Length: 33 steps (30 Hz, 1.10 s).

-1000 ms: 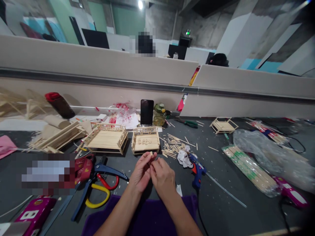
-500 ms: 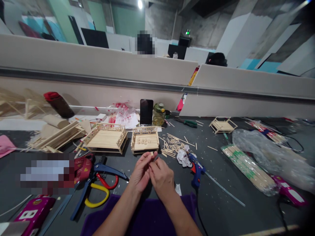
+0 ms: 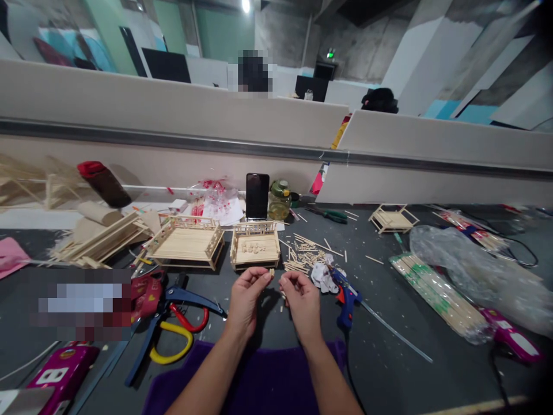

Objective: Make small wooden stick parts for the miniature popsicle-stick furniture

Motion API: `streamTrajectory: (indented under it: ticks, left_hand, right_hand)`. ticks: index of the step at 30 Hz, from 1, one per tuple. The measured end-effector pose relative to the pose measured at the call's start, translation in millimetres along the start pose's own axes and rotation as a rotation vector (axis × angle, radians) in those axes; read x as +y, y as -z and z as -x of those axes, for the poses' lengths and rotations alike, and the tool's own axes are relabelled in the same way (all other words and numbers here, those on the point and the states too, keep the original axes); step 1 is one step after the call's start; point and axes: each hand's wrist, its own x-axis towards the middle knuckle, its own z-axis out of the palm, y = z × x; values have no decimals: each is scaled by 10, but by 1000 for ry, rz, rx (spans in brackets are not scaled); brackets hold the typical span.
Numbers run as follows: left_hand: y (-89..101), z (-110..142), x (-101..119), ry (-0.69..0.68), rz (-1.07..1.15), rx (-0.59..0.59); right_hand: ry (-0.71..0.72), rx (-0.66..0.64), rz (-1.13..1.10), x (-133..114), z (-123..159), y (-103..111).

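My left hand (image 3: 247,300) pinches a small piece of wooden stick (image 3: 272,272) between thumb and forefinger. Just to its right, my right hand (image 3: 302,302) has thumb and forefinger pressed together; whatever lies in that pinch is too small to name. A narrow gap separates the two hands. Directly beyond them stands a little wooden-stick bench (image 3: 256,245) with small cut bits on its seat. A larger stick-built bench (image 3: 185,245) is to its left. Cut stick pieces (image 3: 305,253) lie scattered beyond my right hand, beside a crumpled white tissue (image 3: 323,276).
Right of my hands lies a blue glue gun (image 3: 348,302) with its cord. Blue-handled cutters (image 3: 151,334) and scissors with red and yellow handles (image 3: 173,349) are at left. A phone (image 3: 257,197) stands behind the benches. Bagged sticks (image 3: 436,297) lie at right.
My hands were together and have now parted, the right one moving a little to the right. The left still holds its small stick piece, now slightly farther right.
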Motion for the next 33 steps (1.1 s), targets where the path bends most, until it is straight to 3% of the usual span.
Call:
streamTrajectory:
  ticks: [3,8,20,33]
  left_hand:
    - [-18,24,-2,11,-71,2]
    - [-55,56,27,31,-107,11]
    - [-44,62,0,1,-186,-5]
    - [-64,71,14,-36,-199,-8]
  right_hand:
    - [-110,3,-152,21,-37,23]
    - [-155,14,-218,26,-44,34]
    - [-60,65,-116,24,-41,16]
    - [-61,74,-107,30,-36,8]
